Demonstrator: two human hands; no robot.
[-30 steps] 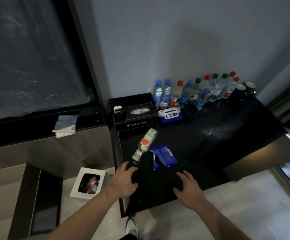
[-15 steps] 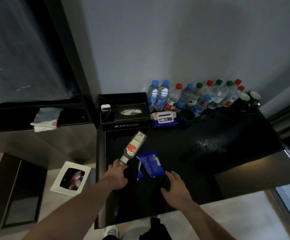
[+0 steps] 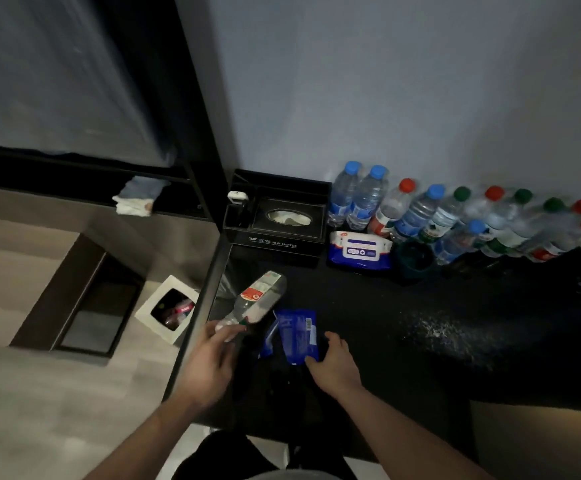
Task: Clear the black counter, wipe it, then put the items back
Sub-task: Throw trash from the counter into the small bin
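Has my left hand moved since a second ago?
Yes. The left hand has gone forward from the counter's near edge to the lying bottle and now holds its neck.

The clear bottle, red-labelled, lies tilted at the black counter's near left. The blue packet lies flat at its four o'clock.
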